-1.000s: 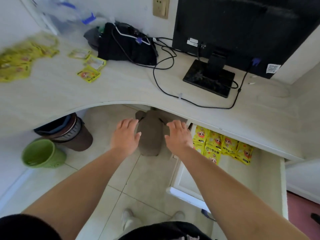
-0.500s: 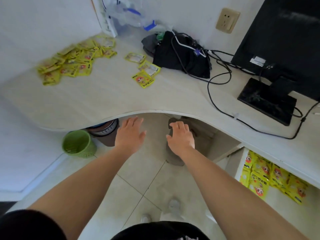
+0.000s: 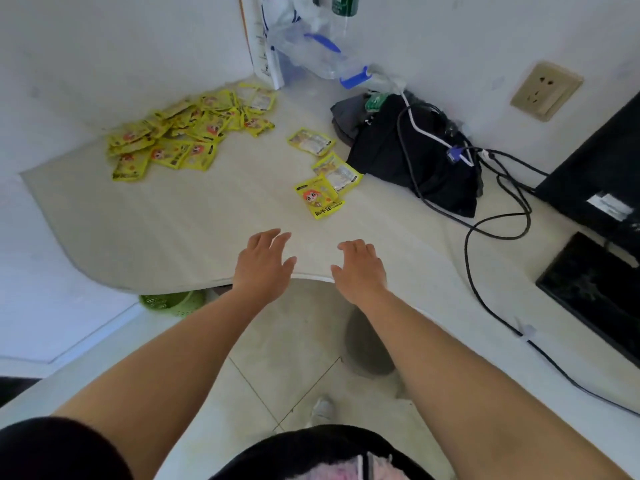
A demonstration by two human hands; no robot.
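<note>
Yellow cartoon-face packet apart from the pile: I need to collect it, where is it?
Head view, centre: the yellow cartoon-face foil packet lies on the pale desk, beyond the left hand and right hand, left of the black fabric bag.

We seem to be in a small office corner — a curved pale table (image 3: 173, 230) against white walls carries a black monitor (image 3: 595, 181) on its stand, loose black cables (image 3: 471, 258) trail across it below a wall socket (image 3: 545, 90), and a green basket (image 3: 173, 301) sits on the tiled floor (image 3: 284, 358) underneath.
</note>
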